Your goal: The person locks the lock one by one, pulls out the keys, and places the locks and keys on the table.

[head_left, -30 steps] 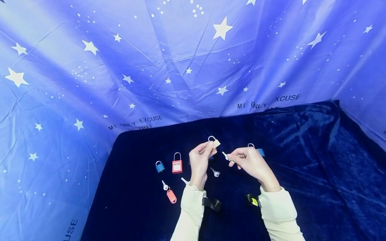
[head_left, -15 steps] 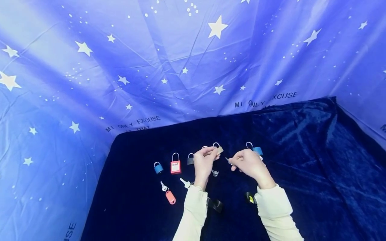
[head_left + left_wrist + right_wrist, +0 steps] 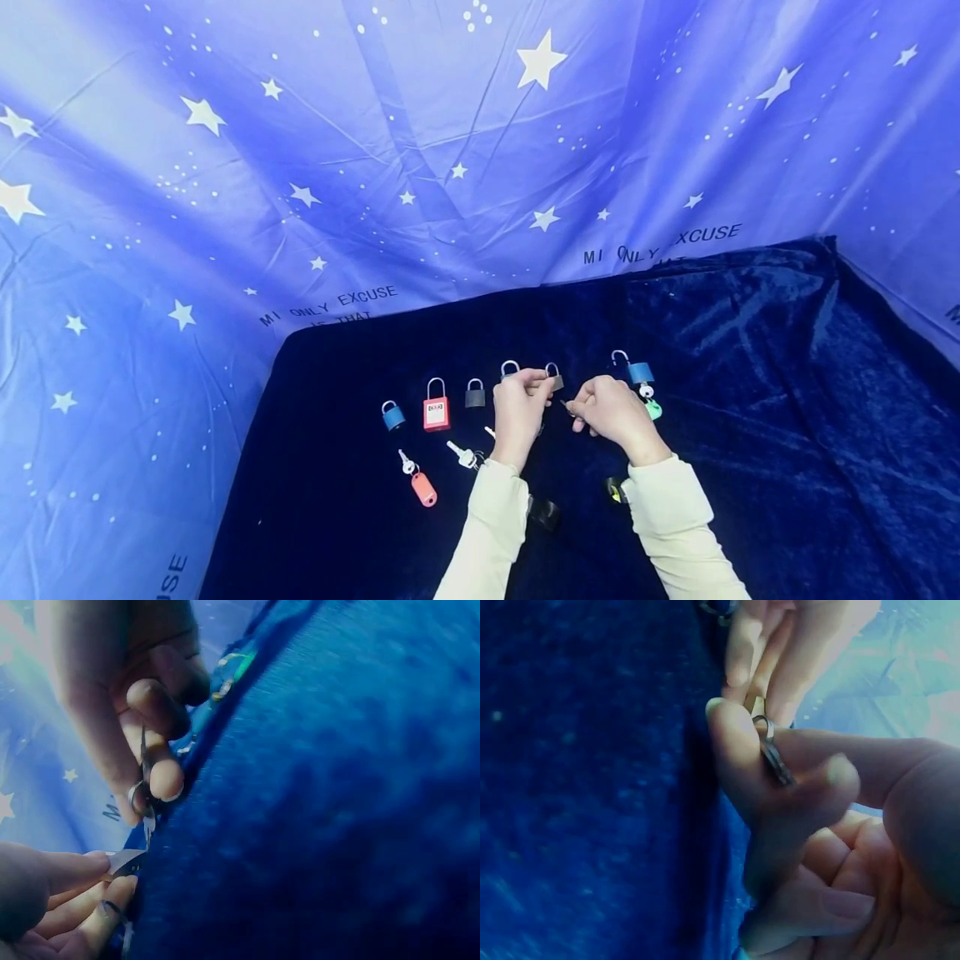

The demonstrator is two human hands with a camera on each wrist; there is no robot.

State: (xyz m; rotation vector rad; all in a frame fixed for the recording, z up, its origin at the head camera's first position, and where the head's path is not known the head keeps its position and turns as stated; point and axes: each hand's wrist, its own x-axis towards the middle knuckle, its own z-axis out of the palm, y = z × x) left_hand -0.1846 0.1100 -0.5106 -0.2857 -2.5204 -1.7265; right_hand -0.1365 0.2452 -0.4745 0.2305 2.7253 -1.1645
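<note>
In the head view my left hand point(image 3: 519, 417) pinches a small brass-coloured padlock point(image 3: 557, 383) between thumb and fingers, shackle up. Just right of it, my right hand point(image 3: 613, 417) pinches a small key point(image 3: 566, 406) that points at the padlock. The left wrist view shows the key's silver blade point(image 3: 149, 826) right at the padlock's lower end point(image 3: 127, 862); a second key point(image 3: 143, 746) sticks out the other way between the right hand's fingers. A metal ring point(image 3: 769, 731) shows by the right fingertips in the right wrist view.
A row on the dark blue cloth point(image 3: 337, 517) has a blue padlock point(image 3: 393, 416), a red padlock point(image 3: 437, 413) and a dark padlock point(image 3: 475, 397). Nearer lie keys point(image 3: 462, 455) and a red tag point(image 3: 423, 490). At right, an unlocked blue padlock point(image 3: 640, 372) has a green-tagged key point(image 3: 654, 410).
My left hand has moved right and down with the padlock, uncovering the dark padlock. My right hand has come slightly lower and left, so key and padlock are closer together.
</note>
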